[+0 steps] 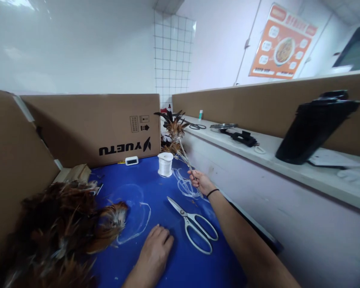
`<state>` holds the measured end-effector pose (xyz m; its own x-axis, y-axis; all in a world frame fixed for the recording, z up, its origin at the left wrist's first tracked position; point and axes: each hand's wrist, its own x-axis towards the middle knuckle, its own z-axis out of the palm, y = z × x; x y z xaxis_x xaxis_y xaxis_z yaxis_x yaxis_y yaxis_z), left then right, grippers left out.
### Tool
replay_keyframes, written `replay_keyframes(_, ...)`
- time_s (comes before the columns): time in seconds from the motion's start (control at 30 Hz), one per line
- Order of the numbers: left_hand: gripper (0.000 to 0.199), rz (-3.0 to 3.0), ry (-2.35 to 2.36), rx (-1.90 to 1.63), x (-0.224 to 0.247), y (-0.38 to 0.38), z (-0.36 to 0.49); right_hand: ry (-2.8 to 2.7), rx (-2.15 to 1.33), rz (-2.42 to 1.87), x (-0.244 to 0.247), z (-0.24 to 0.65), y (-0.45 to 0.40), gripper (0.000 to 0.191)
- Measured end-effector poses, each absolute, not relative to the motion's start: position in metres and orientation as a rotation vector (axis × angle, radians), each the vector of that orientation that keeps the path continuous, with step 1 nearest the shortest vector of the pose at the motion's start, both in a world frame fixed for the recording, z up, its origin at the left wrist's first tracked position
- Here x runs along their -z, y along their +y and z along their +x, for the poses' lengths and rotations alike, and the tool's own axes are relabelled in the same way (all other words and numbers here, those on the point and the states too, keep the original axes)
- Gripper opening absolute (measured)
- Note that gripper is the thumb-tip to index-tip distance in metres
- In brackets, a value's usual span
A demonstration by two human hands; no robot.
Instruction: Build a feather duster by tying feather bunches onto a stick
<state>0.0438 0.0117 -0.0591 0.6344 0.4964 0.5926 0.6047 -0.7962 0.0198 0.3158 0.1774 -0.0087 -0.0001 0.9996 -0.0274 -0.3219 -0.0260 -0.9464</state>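
My right hand is closed around the lower part of a thin feather-tipped stick. Brown and black feathers fan out at its far end, near the back of the table. My left hand rests palm down on the blue tabletop, fingers loosely curled in, with nothing seen in it. Between the hands lie large metal scissors, their blades pointing away from me. A spool of white ribbon stands upright beyond them, and loose translucent ribbon is heaped next to it.
A big pile of brown feathers covers the left side. Loose strands lie mid-table. A small white digital device sits before the cardboard wall. On the right ledge are a black tumbler, a black clamp and dark scissors.
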Motion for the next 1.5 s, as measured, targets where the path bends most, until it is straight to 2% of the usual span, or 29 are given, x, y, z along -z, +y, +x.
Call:
replay_keyframes(0.33, 0.029, -2.711, -0.931, 0.854, 0.055, 0.009, 0.043, -0.96, -1.213, -1.25, 0.011, 0.319, 0.189, 0.015)
replay_keyframes(0.77, 0.031, -2.684, -0.908, 0.86, 0.054, 0.01, 0.043, -1.262, -0.488, -1.908, 0.011, 0.332, 0.253, 0.012)
replay_keyframes(1.1, 0.035, -2.661, -0.932, 0.811, 0.056, 0.01, 0.041, -1.545, -0.173, -2.112, 0.016, 0.328, 0.279, 0.037)
replay_keyframes(1.5, 0.032, -2.629, -0.83, 0.778, 0.057, 0.013, 0.04, -1.714, -0.069, -2.18, 0.026, 0.342, 0.301, 0.042)
